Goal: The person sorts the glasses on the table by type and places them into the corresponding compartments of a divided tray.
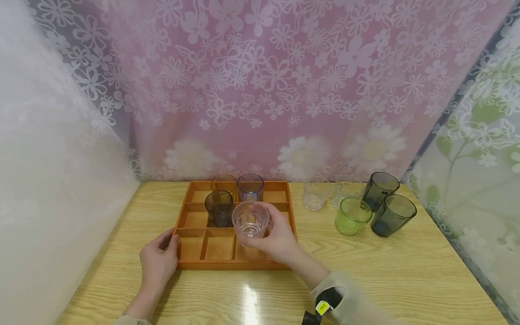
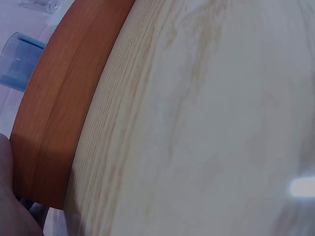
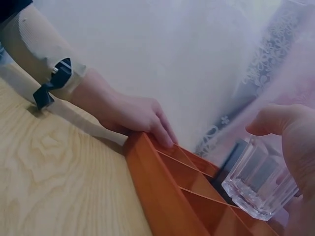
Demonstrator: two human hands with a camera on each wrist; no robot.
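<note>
My right hand (image 1: 279, 237) holds a clear glass tumbler (image 1: 248, 222) between thumb and fingers, above the front and middle compartments of a wooden divided tray (image 1: 235, 265). Faceted sides and a thick base show on this tumbler in the right wrist view. At the tray's front left corner, my left hand (image 1: 158, 259) grips the wall; the right wrist view has its fingers over the top edge. Inside the tray stand a dark grey glass (image 1: 219, 210), an amber glass (image 1: 224, 181) and a bluish glass (image 1: 250, 188).
Right of the tray stand two clear glasses (image 1: 315, 194) (image 1: 346, 189), a green glass (image 1: 352, 217) and two dark grey glasses (image 1: 379, 189) (image 1: 392, 216). A pink flowered curtain (image 1: 252, 113) hangs behind the wooden table (image 1: 357, 271), with pale curtains at both sides.
</note>
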